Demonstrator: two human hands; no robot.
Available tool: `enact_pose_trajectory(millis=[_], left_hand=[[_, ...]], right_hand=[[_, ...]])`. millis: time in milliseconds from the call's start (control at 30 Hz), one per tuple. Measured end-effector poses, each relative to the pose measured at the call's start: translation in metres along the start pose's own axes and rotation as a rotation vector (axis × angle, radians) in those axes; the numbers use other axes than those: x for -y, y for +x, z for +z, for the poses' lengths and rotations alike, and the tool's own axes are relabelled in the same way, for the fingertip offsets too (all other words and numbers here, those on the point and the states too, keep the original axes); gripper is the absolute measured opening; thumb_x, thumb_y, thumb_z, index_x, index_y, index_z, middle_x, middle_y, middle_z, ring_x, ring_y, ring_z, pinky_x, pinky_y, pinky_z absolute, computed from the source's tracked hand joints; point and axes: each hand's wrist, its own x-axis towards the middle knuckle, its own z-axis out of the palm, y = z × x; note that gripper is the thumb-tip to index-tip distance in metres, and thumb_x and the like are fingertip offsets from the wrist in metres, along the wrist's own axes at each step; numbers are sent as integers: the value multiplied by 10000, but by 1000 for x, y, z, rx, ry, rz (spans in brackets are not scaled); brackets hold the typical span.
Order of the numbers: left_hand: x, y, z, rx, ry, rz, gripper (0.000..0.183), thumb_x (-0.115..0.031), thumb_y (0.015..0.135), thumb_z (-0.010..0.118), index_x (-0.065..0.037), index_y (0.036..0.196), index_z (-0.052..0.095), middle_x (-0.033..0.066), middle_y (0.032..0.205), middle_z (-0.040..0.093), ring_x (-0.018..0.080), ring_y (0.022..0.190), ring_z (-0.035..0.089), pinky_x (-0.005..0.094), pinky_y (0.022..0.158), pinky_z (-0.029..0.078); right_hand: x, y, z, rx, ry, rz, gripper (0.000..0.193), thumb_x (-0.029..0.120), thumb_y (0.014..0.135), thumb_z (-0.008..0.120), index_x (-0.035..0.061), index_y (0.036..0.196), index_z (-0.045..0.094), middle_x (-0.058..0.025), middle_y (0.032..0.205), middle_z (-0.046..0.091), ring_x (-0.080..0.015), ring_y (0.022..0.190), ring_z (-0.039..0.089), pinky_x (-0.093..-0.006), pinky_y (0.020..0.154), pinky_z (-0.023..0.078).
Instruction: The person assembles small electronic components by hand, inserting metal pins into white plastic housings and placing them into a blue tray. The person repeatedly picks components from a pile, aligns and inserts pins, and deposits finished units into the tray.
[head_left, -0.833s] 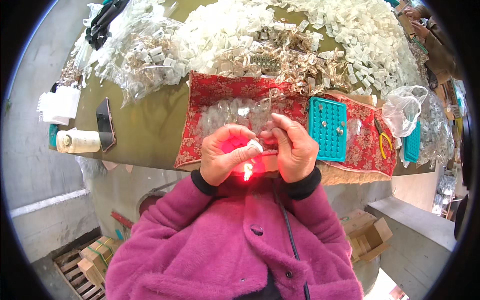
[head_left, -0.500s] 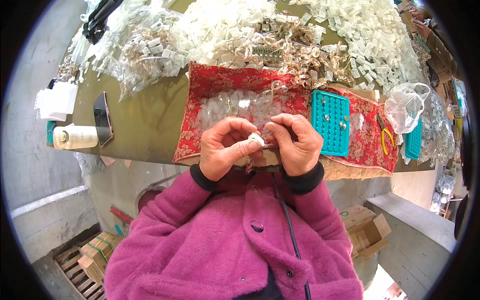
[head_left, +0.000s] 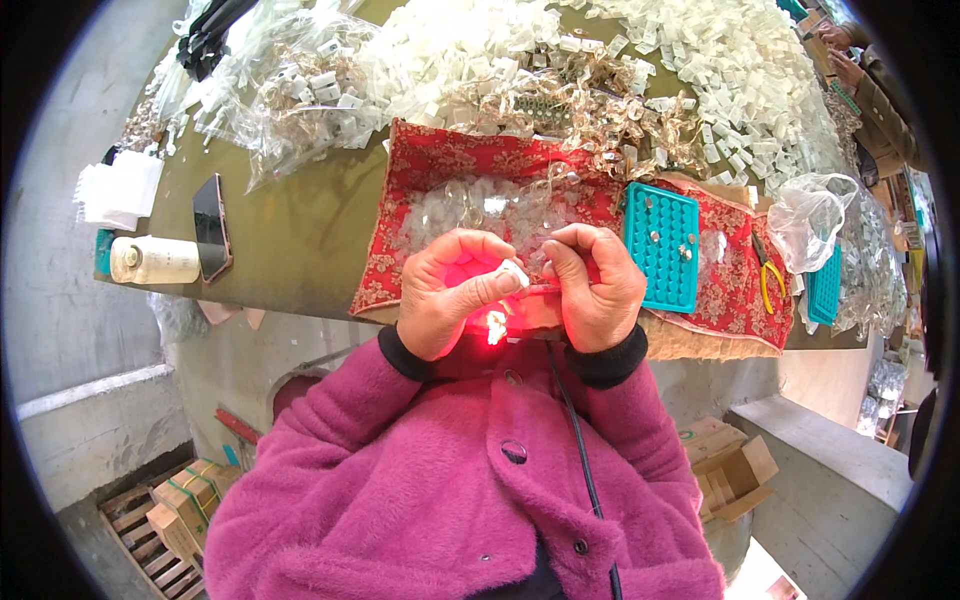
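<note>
Left hand [head_left: 435, 300]: palm turned inward, fingers bent, thumb and forefinger pinched on a small white piece [head_left: 514, 273].
Right hand [head_left: 606, 290]: facing it, thumb and forefinger tips close together, other fingers curled; honestly we can't tell if anything tiny is caught there.
Where the piece is: out at the left fingertips, between our two hands.
Forearms: both slant up and inward, black cuffs [head_left: 404, 358] at the wrists, purple sleeves [head_left: 335, 400] wide at the elbows.
Red glow [head_left: 496, 327]: just below the left thumb (bright enough that it tints our fingers).
Tabletop [head_left: 290, 250]: red floral cloth [head_left: 450, 152] ahead of us, teal tray [head_left: 665, 290] just right of the right hand.
</note>
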Motion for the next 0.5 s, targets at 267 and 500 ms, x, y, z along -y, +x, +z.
enact_pose_trajectory(millis=[267, 500], left_hand=[[-3, -1, 4, 11, -146, -47, 223, 34, 962, 705, 17, 1179, 658, 128, 1069, 737, 230, 926, 736, 386, 782, 629], [-6, -1, 6, -51, -170, -73, 266, 10, 962, 715, 14, 1227, 686, 112, 1101, 752, 196, 992, 726, 373, 867, 609]], right_hand=[[4, 1, -5, 36, 37, -62, 205, -82, 919, 724, 7, 1102, 745, -114, 1009, 735, -183, 871, 736, -295, 772, 589], [7, -4, 0, 54, 285, 161, 214, -59, 1022, 636, -29, 1229, 682, -58, 1021, 726, -131, 899, 721, -253, 803, 587]])
